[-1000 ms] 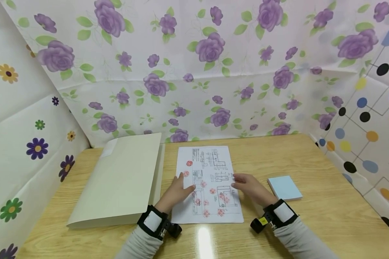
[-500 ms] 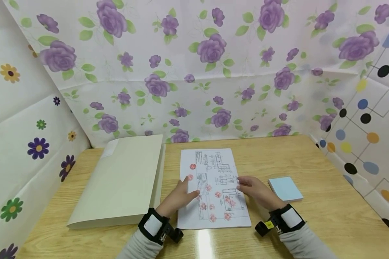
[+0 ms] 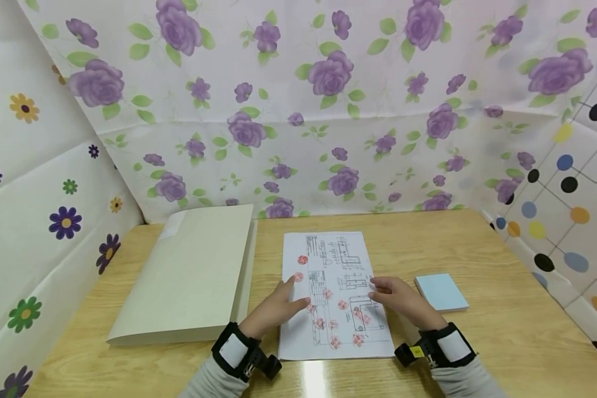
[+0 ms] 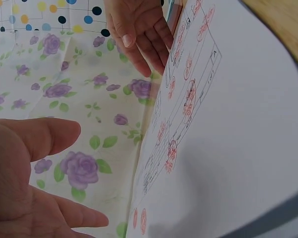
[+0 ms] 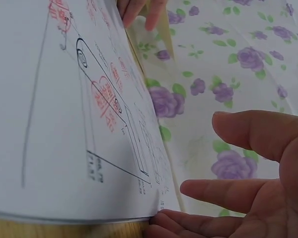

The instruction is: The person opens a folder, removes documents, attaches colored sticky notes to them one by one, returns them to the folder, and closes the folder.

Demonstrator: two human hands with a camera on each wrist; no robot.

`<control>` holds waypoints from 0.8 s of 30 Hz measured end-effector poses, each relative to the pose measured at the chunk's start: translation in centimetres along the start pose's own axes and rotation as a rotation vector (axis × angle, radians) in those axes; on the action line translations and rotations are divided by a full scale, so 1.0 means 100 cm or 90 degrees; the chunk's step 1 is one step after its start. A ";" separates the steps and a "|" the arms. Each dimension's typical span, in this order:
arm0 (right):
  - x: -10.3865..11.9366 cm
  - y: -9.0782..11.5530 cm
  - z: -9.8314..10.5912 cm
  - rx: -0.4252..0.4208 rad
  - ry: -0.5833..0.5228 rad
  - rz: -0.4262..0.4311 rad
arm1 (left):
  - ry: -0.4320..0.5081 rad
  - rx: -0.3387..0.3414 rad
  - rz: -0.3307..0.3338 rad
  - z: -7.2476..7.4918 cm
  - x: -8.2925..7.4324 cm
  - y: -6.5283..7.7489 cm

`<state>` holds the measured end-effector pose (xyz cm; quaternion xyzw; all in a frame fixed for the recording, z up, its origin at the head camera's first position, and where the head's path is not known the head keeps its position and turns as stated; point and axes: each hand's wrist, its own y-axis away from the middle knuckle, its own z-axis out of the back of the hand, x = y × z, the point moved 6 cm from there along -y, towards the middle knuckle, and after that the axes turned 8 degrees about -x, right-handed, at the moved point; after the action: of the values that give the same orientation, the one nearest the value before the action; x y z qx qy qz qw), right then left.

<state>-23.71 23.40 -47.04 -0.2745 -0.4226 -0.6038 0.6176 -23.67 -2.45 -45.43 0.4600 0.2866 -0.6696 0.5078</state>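
Observation:
A stack of white paper sheets (image 3: 298, 337) lies on the table; its top sheet bears technical line drawings and several red round stamps. Over the stack's left side is my left hand (image 3: 273, 309), thumb and fingers spread apart. My right hand (image 3: 405, 298) is at the right edge, thumb raised and lower fingers beside the edge. In the right wrist view, those fingertips (image 5: 169, 220) are right at the sheets' corner, with the thumb well apart from them. Both hands keep their fingers extended around the stack without pinching it.
A large cream paper folder (image 3: 194, 276) lies to the left, its upper cover bowed upward. To the right is a pad of light blue notes (image 3: 443, 292). A floral cloth (image 3: 298, 110) hangs behind the wooden table (image 3: 403, 237).
The paper stack has slid right and a little nearer, with both hands moving along at its sides. The view has shifted slightly; the folder and blue notes stay in place.

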 end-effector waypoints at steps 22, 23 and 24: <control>0.012 0.011 0.027 -0.071 0.129 0.031 | -0.045 -0.044 0.037 0.009 -0.003 0.003; 0.012 0.011 0.028 -0.072 0.131 0.032 | -0.046 -0.044 0.035 0.009 -0.003 0.003; 0.012 0.011 0.029 -0.075 0.132 0.033 | -0.047 -0.045 0.035 0.009 -0.004 0.003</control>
<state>-23.24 25.44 -44.40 -0.2574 -0.3132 -0.6363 0.6563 -23.66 -3.19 -44.67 0.4243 0.2782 -0.6618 0.5519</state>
